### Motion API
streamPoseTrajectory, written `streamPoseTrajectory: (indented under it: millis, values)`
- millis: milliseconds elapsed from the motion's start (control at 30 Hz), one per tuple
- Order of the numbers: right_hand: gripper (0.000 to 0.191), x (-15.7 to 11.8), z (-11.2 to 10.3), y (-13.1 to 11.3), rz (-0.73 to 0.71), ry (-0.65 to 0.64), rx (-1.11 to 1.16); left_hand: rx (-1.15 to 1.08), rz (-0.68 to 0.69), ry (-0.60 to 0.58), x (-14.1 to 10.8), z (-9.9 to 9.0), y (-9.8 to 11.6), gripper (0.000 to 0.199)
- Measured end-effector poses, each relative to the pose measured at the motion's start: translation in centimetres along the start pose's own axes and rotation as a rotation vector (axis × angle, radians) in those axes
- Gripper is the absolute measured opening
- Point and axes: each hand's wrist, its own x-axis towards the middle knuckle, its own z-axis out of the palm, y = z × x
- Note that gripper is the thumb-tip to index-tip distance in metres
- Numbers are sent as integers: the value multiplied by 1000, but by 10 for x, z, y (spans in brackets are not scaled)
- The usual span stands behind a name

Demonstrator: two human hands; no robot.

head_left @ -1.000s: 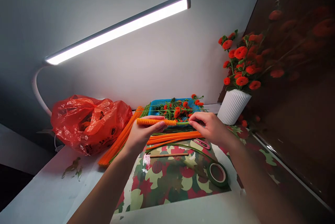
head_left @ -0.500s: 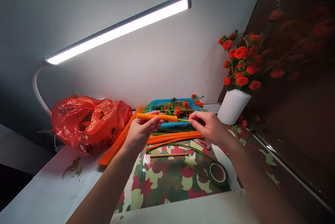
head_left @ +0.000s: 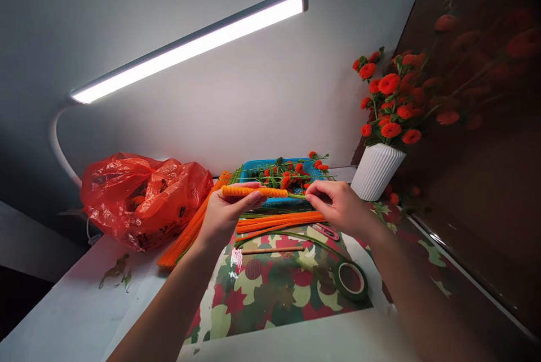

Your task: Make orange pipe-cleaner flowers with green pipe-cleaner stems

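My left hand (head_left: 230, 210) is closed around an orange coil of fuzzy pipe cleaner (head_left: 253, 191), its thumb pressed along the near side. From the coil's right end runs a green pipe-cleaner stem (head_left: 296, 196). The fingertips of my right hand (head_left: 332, 201) pinch that stem near its end. Both hands hold the piece level above the table, in front of a blue basket (head_left: 249, 167). Below it lie loose orange pipe cleaners (head_left: 281, 221), long green ones and a thin wooden stick (head_left: 273, 250).
Pink thread snips (head_left: 325, 232) and a roll of green tape (head_left: 350, 280) lie on the patterned mat (head_left: 270, 294). At left are a red plastic bag (head_left: 139, 198) and an orange bundle (head_left: 186, 238). A white vase (head_left: 376, 173) with orange flowers stands right, under a lamp (head_left: 190, 46).
The coil has tipped slightly, its right end a little lower. My left thumb has shifted a bit to the right along it. The right hand keeps its pinch on the stem.
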Motion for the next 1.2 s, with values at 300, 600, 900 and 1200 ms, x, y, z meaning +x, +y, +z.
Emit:
streamPoseTrajectory:
  millis: [300,600,900,1200]
  values:
    - [19,-2,4,-11,18,-68,-5,-170,-40,-83,-5,15,-9,29]
    - [19,-12,43,-36,51,-291,310,-753,-95,-111,-19,24,12,49]
    - [20,-26,77,-60,255,-322,684,-742,-347,-85,-16,21,17,52]
    - [20,-22,79,-55,360,-304,914,-726,-415,-118,-23,32,10,51]
